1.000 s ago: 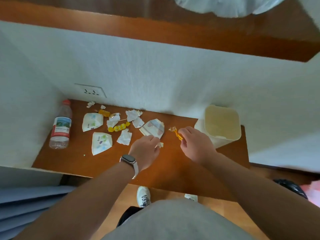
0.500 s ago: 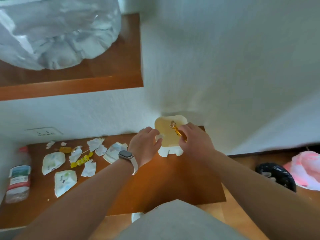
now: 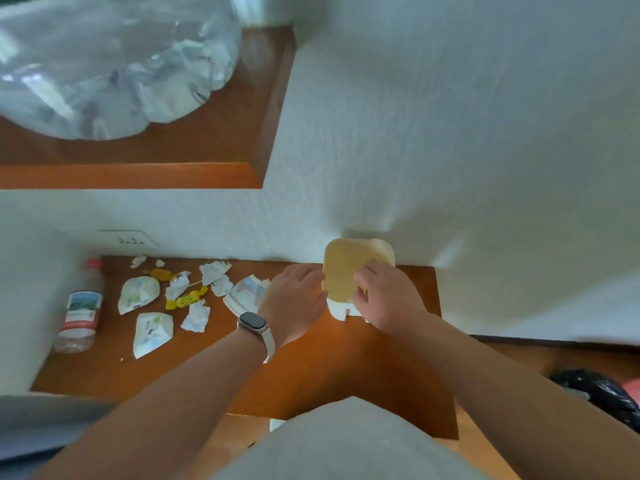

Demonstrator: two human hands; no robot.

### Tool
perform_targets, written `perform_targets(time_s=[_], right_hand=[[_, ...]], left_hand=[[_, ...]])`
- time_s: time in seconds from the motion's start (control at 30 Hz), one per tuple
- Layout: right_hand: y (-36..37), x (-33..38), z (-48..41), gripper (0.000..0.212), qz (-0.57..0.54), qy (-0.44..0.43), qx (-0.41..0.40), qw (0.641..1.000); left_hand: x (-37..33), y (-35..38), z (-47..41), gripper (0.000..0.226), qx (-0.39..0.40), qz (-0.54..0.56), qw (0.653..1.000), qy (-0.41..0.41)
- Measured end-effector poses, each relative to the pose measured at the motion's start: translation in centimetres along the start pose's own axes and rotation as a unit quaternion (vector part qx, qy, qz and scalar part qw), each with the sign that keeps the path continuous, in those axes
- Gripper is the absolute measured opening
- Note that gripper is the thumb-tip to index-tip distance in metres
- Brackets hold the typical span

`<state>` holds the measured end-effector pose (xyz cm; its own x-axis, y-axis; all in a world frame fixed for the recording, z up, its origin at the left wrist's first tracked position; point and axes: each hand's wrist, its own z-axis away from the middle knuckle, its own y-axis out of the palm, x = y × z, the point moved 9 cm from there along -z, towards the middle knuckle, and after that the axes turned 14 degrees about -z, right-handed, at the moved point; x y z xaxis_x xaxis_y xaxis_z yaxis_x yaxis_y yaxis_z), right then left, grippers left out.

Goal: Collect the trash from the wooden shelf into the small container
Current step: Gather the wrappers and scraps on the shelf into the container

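Observation:
The small cream container (image 3: 341,271) stands at the back right of the wooden shelf (image 3: 311,372), against the wall. My right hand (image 3: 384,296) rests over its front right rim with fingers apart and nothing visible in them. My left hand (image 3: 298,299), with a watch on the wrist, has its fingertips at the container's left wall; its palm is hidden. Trash lies on the left half of the shelf: two white pouches (image 3: 138,294) (image 3: 152,332), a yellow candy wrapper (image 3: 187,299), crumpled paper (image 3: 197,317) and a torn packet (image 3: 244,296) just left of my left hand.
A plastic bottle (image 3: 81,313) with a red cap lies at the shelf's far left, by the side wall. An upper wooden shelf holds a large clear plastic bag (image 3: 104,64). A wall socket (image 3: 128,239) sits above the trash. A black bag (image 3: 595,393) lies on the floor at right.
Both hands travelled right from the shelf's middle to the container. The orange wrapper held in my right hand is no longer visible. The view swung right and up.

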<state>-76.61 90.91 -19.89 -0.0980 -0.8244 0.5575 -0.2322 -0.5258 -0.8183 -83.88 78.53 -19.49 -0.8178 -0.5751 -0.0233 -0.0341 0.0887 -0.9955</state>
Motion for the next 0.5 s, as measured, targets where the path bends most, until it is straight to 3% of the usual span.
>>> perform_targets(time_s=[0.33, 0.5], right_hand=[[7.2, 9.3, -4.0, 0.017, 0.052, -0.124, 0.094, 0.986], [12.2, 13.2, -5.8, 0.031, 0.069, -0.114, 0.128, 0.983]], left_hand=[[12.2, 2.5, 8.6, 0.042, 0.088, -0.045, 0.987, -0.126], [19.2, 4.9, 12.7, 0.054, 0.161, -0.061, 0.968, -0.180]])
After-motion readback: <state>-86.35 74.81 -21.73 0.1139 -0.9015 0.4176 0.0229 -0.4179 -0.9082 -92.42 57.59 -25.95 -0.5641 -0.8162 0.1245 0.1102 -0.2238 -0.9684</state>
